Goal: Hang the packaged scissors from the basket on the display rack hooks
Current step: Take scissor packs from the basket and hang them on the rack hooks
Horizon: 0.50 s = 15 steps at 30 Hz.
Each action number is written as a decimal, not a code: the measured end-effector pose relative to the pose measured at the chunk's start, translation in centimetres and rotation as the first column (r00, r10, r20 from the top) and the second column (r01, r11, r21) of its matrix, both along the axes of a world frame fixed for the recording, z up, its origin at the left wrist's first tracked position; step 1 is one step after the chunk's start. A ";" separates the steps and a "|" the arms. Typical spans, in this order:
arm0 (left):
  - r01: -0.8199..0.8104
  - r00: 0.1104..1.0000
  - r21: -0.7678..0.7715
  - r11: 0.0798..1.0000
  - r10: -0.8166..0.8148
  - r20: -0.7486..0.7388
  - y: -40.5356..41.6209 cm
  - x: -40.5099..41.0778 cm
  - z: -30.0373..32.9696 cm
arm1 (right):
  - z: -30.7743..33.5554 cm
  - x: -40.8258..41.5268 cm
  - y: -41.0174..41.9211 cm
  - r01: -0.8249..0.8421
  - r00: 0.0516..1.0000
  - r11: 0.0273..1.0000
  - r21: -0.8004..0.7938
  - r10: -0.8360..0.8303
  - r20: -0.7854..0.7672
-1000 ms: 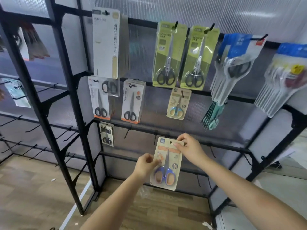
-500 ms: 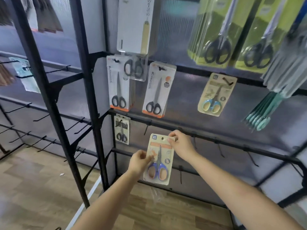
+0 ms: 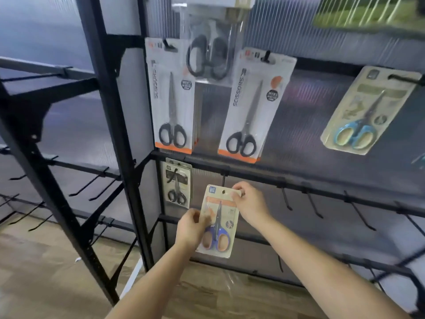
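1. Two hands hold one cream cardboard blister pack of blue-and-orange scissors (image 3: 217, 221) in front of the black metal display rack (image 3: 110, 125): the left hand (image 3: 190, 230) pinches its lower left edge, the right hand (image 3: 249, 203) pinches its top right corner.
2. One risk is a miss: the pack's small punched hole sits just below the black wire hook (image 3: 223, 180), not yet threaded, so a slight tilt could jam the card against the tip or bend it.
3. Neighbouring stock crowds the spot: a small grey pack of black scissors (image 3: 177, 184) hangs just left, and two white-and-orange scissor packs (image 3: 249, 107) hang above.
4. Several bare hooks (image 3: 286, 199) lie to the right.
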State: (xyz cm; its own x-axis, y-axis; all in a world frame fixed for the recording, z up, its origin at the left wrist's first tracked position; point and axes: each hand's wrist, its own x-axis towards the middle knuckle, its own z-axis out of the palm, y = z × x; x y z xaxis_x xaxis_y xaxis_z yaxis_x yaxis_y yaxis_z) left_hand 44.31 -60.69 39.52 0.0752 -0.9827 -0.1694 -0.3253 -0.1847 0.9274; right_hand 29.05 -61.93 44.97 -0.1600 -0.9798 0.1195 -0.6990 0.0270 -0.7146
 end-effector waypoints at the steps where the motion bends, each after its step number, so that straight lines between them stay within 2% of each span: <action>1: 0.004 1.000 -0.013 1.000 -0.004 -0.005 -0.5 0.1 -0.4 | -0.4 0.0 -0.3 -0.003 1.000 1.000 -0.012 0.003 0.007; 8: 0.009 0.997 -0.084 0.996 -0.015 -0.074 -1.7 0.2 -2.5 | -2.1 0.0 -0.5 -0.066 0.997 0.991 -0.118 0.061 -0.039; 15: 0.010 0.997 -0.080 0.997 -0.016 -0.078 -1.5 -0.5 -2.1 | -2.1 0.0 -0.2 -0.095 0.993 0.988 -0.120 0.085 -0.084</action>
State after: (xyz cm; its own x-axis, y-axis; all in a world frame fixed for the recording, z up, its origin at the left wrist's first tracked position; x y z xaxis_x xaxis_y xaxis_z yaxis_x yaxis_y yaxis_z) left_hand 43.83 -62.14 37.43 0.0519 -0.9941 -0.0957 -0.2529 -0.1058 0.9617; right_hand 29.04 -62.10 42.87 -0.0573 -0.9668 0.2491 -0.7488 -0.1234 -0.6513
